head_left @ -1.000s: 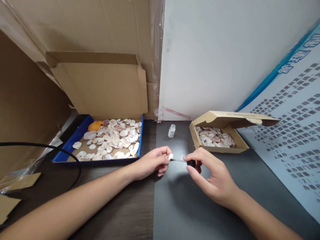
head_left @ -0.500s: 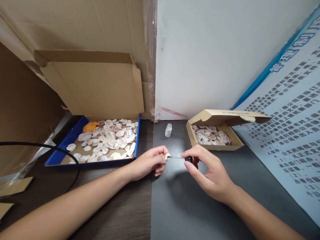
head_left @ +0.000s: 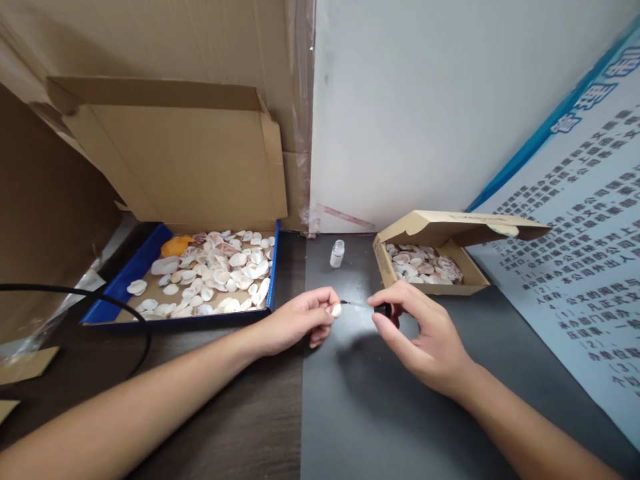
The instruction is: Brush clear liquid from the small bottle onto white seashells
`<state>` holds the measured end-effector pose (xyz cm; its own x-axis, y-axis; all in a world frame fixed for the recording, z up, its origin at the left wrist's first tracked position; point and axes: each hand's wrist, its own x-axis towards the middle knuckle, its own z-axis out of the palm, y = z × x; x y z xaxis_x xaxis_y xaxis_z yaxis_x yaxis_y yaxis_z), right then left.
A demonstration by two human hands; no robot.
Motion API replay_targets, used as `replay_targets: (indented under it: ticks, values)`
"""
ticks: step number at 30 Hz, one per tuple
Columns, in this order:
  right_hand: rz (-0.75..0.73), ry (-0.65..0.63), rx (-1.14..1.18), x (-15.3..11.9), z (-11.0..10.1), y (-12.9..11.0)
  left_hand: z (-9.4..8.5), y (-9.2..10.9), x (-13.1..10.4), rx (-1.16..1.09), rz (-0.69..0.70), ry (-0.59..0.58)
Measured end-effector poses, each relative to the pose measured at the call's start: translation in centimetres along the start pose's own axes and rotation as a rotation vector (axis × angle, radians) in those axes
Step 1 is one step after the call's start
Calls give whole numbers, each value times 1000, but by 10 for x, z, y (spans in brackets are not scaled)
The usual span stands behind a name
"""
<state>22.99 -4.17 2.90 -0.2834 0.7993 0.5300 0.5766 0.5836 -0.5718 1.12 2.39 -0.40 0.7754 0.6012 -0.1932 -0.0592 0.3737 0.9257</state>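
Between its thumb and fingers, my left hand (head_left: 305, 317) pinches a small white seashell (head_left: 337, 310). My right hand (head_left: 417, 333) is closed on the black cap of a brush applicator (head_left: 383, 309). The applicator's thin clear stem points left, and its dark tip is beside the upper edge of the shell; whether it touches cannot be made out. An uncapped small glass bottle (head_left: 337, 255) with a white label stands upright on the dark table, just beyond both hands.
On the left, an open blue-sided cardboard box (head_left: 175, 320) holds many loose shells, with a black cable (head_left: 135, 310) looping past its front. A smaller cardboard box (head_left: 430, 289) of shells stands at right, lid partly raised. A white panel (head_left: 390, 120) rises behind.
The shell has turned so more of its white surface shows. The brush tip has shifted slightly up and right, toward the shell's edge. The camera view has moved a little.
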Motion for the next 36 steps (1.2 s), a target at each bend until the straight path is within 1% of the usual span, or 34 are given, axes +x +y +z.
replay_targets:
  ticks: [4, 8, 12, 16, 18, 20, 23, 25, 27, 29, 31, 34, 36]
  values:
    - [-33, -38, 25, -1, -1, -1, 0, 0, 0, 26, -8, -5]
    - [-35, -16, 17, 0, -1, -1, 0, 1, -1, 41, -5, -7]
    - [-49, -32, 25, 1, -1, -2, 1, 2, -2, 48, -10, 6]
    - [-40, -2, 10, 1, -1, -3, 3, 4, -2, 51, -10, 6]
    - [-54, -22, 33, 2, -1, -3, 3, 5, -2, 50, -10, 7]
    - [-31, -43, 17, 2, -1, -4, 4, 6, -2, 49, -18, 2]
    - [17, -15, -24, 2, -1, -4, 4, 6, -2, 49, -25, 0]
    - [-7, -7, 9, 2, 0, -4, 4, 6, -2, 49, -19, 2]
    - [-25, -30, 32, 2, 0, -4, 4, 7, -2, 46, -13, 3]
    - [-4, -47, -1, 2, 0, -5, 4, 7, -2, 44, -11, 5]
    - [20, -28, -42, 2, -1, -5, 4, 7, -2, 45, -9, 7]
    - [-26, 4, -8, 2, -1, -5, 4, 6, -2, 47, -9, 2]
    - [-46, -12, 14, 2, -1, -6, 3, 6, -2, 46, -10, -5]
